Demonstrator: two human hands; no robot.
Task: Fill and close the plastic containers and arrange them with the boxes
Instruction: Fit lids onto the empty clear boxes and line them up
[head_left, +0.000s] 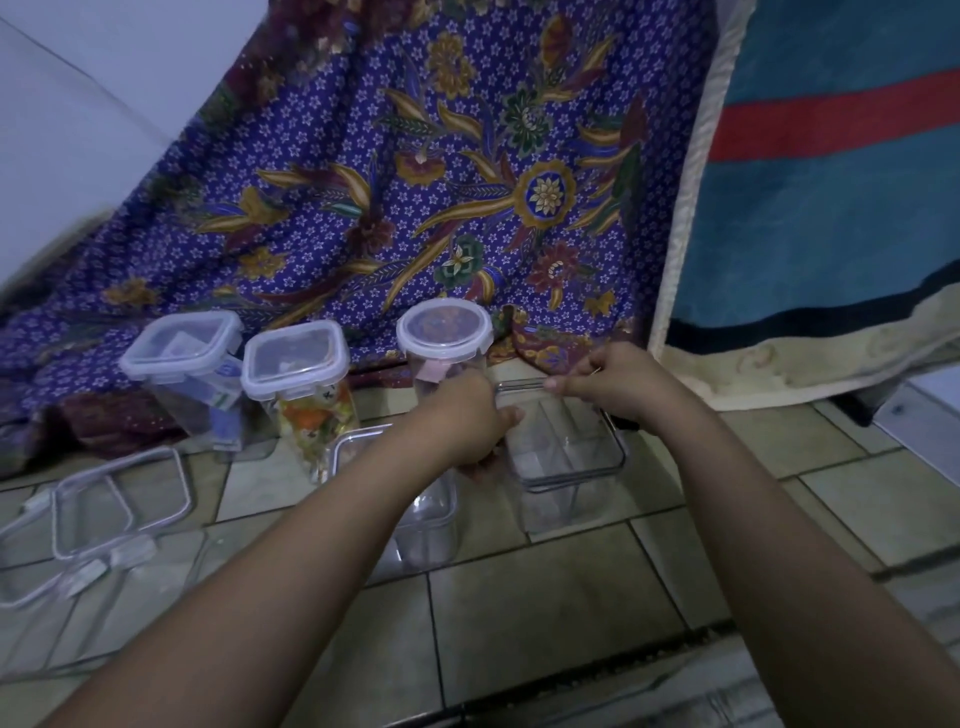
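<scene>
Both hands work at the open clear square plastic container (566, 457) on the tiled floor (545, 597).

The left hand (475, 421) cups its near-left rim, fingers curled; the right hand (608, 384) pinches something thin, unclear, over its far edge. Filling appears underway; lidding likely follows. Three lidded filled containers (296, 374) stand left of it; loose clear lids (119, 504) lie farther left.

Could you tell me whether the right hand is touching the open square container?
Touching: the head view shows the right hand pinching the far rim of the open square container.
</scene>
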